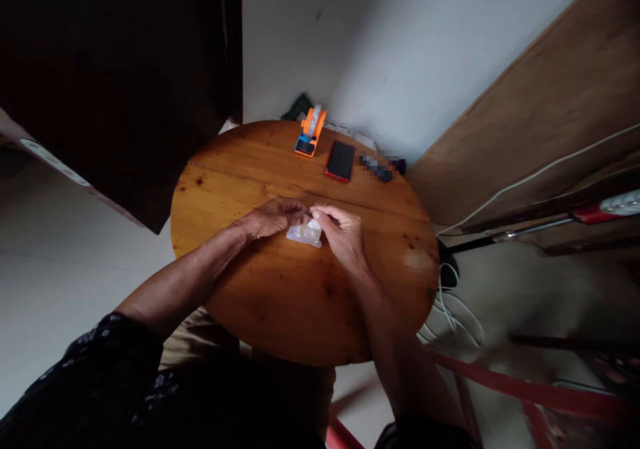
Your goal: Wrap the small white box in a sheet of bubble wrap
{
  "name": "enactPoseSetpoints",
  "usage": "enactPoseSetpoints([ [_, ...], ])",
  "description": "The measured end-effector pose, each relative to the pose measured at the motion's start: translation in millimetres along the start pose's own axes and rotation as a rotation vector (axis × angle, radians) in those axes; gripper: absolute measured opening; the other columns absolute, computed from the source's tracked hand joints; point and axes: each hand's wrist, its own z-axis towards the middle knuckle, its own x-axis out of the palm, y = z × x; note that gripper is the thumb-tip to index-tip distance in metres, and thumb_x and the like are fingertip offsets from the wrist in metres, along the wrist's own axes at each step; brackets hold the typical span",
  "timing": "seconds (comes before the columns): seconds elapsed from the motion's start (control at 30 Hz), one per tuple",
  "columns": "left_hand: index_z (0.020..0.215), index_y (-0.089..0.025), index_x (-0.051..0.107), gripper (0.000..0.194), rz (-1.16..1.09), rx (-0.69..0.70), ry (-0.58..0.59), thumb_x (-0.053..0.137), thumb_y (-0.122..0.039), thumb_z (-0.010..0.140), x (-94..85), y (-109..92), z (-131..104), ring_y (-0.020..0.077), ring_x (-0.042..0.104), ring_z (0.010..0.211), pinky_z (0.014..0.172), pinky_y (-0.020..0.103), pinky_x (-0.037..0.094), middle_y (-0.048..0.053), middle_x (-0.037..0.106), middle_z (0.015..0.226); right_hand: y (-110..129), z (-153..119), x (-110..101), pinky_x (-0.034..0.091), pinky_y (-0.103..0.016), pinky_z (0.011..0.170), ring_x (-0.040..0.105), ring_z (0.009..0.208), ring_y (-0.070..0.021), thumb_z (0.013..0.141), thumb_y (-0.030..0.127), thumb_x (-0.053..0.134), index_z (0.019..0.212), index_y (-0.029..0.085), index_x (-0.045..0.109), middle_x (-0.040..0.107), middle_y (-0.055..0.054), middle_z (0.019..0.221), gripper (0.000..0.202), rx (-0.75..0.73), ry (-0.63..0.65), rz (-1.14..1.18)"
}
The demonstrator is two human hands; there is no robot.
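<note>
A small clear plastic bag (pixel 306 234) with whitish contents hangs or rests at the middle of the round wooden table (pixel 280 302). My left hand (pixel 280 217) pinches its upper edge from the left, fingers closed. From the right, my right hand (pixel 343 229) grips the same upper edge between thumb and fingers. The fingertips of both hands nearly meet there. What exactly is in the bag is too small to make out.
Toward the back of the table stand an orange tape dispenser (pixel 313 129), a red-edged phone (pixel 341 161) and a dark, partly blurred object (pixel 377 167). A white wall (pixel 310 42) rises behind. White cables (pixel 453 309) lie on the floor at right.
</note>
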Motion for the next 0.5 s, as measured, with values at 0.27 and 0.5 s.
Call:
enactPoseSetpoints([
  [0.27,0.1,-0.013,0.073,0.028,0.164,-0.017,-0.083,0.063,-0.035,0.087,-3.7,-3.7,0.2,0.0149,0.059,0.079,0.077,0.027,0.045,0.004,0.07,0.089,-1.4,-9.2,1.0,0.058,-0.038,0.086,0.073,0.091,-0.0223,0.089,0.034,0.062,0.091,0.025,0.08,0.079,-0.004,0.098,0.02,-0.127,0.019,-0.094],
  [0.5,0.097,-0.013,0.074,0.025,0.19,-0.003,-0.135,0.06,-0.032,0.089,-2.8,-2.6,1.4,0.0165,0.062,0.082,0.081,0.028,0.047,0.005,0.071,0.089,-4.7,-11.7,-4.7,0.055,-0.046,0.097,0.071,0.105,-0.0247,0.094,0.032,0.057,0.1,0.026,0.08,0.076,-0.008,0.114,0.025,-0.338,0.051,-0.314],
])
